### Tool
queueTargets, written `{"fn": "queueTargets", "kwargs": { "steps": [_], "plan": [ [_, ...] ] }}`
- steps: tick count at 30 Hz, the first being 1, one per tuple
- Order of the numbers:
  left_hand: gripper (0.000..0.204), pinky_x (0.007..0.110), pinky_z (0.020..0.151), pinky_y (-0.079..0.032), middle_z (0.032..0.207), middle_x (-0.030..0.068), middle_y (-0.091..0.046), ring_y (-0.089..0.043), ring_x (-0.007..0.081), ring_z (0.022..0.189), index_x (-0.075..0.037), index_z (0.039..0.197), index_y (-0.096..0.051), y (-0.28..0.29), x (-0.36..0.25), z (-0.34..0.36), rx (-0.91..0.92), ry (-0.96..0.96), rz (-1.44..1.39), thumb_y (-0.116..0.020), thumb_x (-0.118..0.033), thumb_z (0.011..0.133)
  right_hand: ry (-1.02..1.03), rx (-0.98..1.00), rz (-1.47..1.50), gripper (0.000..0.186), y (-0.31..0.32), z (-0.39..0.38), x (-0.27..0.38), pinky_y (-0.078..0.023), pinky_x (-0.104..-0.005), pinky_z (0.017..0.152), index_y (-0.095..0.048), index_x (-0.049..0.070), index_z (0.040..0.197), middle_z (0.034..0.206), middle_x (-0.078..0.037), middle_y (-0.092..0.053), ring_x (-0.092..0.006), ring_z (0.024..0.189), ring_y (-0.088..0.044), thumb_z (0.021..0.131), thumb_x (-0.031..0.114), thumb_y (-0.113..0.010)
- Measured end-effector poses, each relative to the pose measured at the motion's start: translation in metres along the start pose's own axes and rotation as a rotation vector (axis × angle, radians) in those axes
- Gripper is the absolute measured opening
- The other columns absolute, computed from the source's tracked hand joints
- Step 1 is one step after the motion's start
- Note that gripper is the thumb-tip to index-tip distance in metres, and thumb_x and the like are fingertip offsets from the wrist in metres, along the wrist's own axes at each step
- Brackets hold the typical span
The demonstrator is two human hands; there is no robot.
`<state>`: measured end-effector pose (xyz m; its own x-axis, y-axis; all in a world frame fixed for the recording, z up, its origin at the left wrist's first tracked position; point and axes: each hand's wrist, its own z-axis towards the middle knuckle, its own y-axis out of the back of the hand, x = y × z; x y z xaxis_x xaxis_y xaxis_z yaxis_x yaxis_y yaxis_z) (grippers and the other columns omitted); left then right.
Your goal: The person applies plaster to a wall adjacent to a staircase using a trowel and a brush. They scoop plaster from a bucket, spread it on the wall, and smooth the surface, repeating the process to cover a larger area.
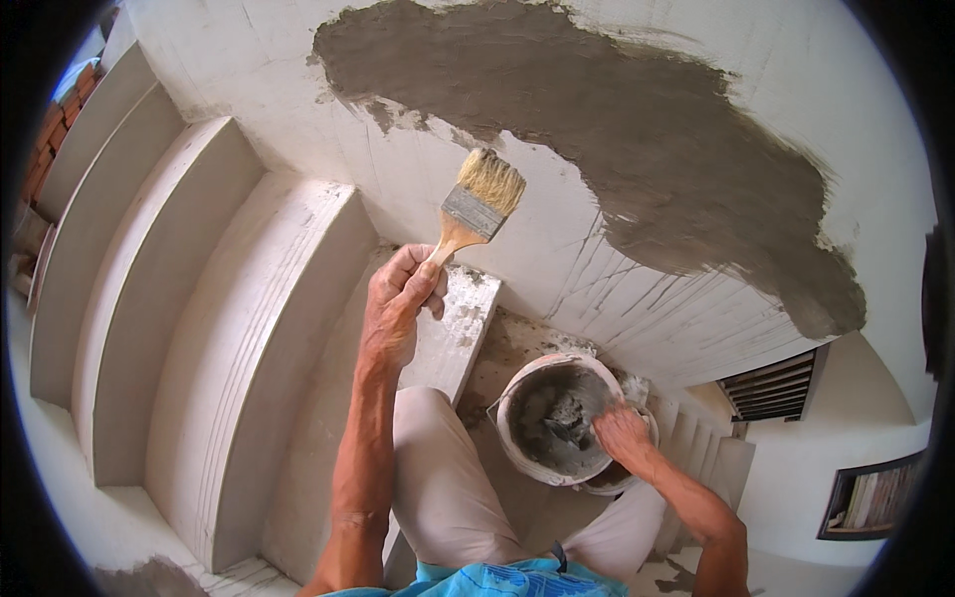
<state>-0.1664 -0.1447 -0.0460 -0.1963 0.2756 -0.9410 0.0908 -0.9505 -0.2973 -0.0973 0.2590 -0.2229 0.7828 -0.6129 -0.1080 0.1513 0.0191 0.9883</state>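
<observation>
I see my left hand [406, 289] clutching the brush [474, 210], right hand [624, 436] apparently grasping a trowel [569, 432] in the bucket [560, 360]: likely scooping mortar [569, 406]; next wants a level lift.

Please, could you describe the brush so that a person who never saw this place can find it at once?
Start from the big dark patch on the pale wall. Below its left part, the left hand holds up the brush. Straw-coloured bristles, a grey band and a wooden handle set it apart from the pale steps.
</observation>
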Motion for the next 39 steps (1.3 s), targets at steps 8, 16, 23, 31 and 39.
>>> {"fn": "queueTargets", "kwargs": {
  "steps": [8,16,23,31,39],
  "plan": [
    [0.035,0.024,0.053,-0.039,0.080,0.0014,-0.056,-0.046,0.0066,0.062,-0.001,0.130,-0.063,-0.005,-0.012,0.003,-0.083,-0.091,0.312,-0.060,-0.022,0.102,-0.069,0.090,-0.072,0.014,-0.009,-0.008,0.002,-0.053,-0.0362,0.063,-0.071,0.012,0.074,0.067,-0.010,-0.067,-0.0235,0.069,-0.070,0.084,0.018,-0.063],
    [0.031,0.030,0.063,-0.041,0.075,0.0015,-0.048,-0.045,0.0115,0.068,-0.008,0.130,-0.068,-0.006,-0.033,0.011,-0.277,-0.486,0.879,-0.060,-0.014,0.101,-0.159,0.269,-0.029,0.011,-0.011,-0.007,0.005,-0.051,-0.0368,0.063,-0.069,0.013,0.075,0.071,-0.009,-0.066,-0.0237,0.073,-0.068,0.082,0.017,-0.063],
    [0.039,0.033,0.070,-0.044,0.087,0.0029,-0.056,-0.047,0.0125,0.075,-0.012,0.138,-0.063,-0.029,-0.054,0.030,-0.369,-0.652,0.858,-0.060,-0.009,0.099,-0.091,0.161,0.003,0.007,-0.021,-0.012,0.004,-0.052,-0.0410,0.077,-0.062,0.010,0.077,0.076,-0.014,-0.062,-0.0284,0.079,-0.065,0.079,0.017,-0.064],
    [0.044,0.034,0.074,-0.047,0.094,0.0040,-0.063,-0.052,0.0130,0.079,-0.012,0.141,-0.060,-0.054,-0.047,0.058,-0.461,-0.748,0.835,-0.061,-0.005,0.098,-0.144,0.152,0.045,0.011,-0.017,-0.012,0.009,-0.052,-0.0424,0.074,-0.058,0.008,0.076,0.081,-0.017,-0.061,-0.0298,0.078,-0.064,0.078,0.016,-0.065],
    [0.056,0.038,0.060,-0.044,0.081,0.0084,-0.050,-0.049,0.0184,0.068,-0.012,0.145,-0.055,-0.060,-0.010,0.067,-0.427,-0.858,0.961,-0.061,0.004,0.092,-0.103,0.129,-0.058,0.011,-0.026,-0.018,0.009,-0.051,-0.0390,0.067,-0.064,0.009,0.084,0.091,-0.018,-0.066,-0.0270,0.079,-0.065,0.079,0.018,-0.061]
  ]
}}
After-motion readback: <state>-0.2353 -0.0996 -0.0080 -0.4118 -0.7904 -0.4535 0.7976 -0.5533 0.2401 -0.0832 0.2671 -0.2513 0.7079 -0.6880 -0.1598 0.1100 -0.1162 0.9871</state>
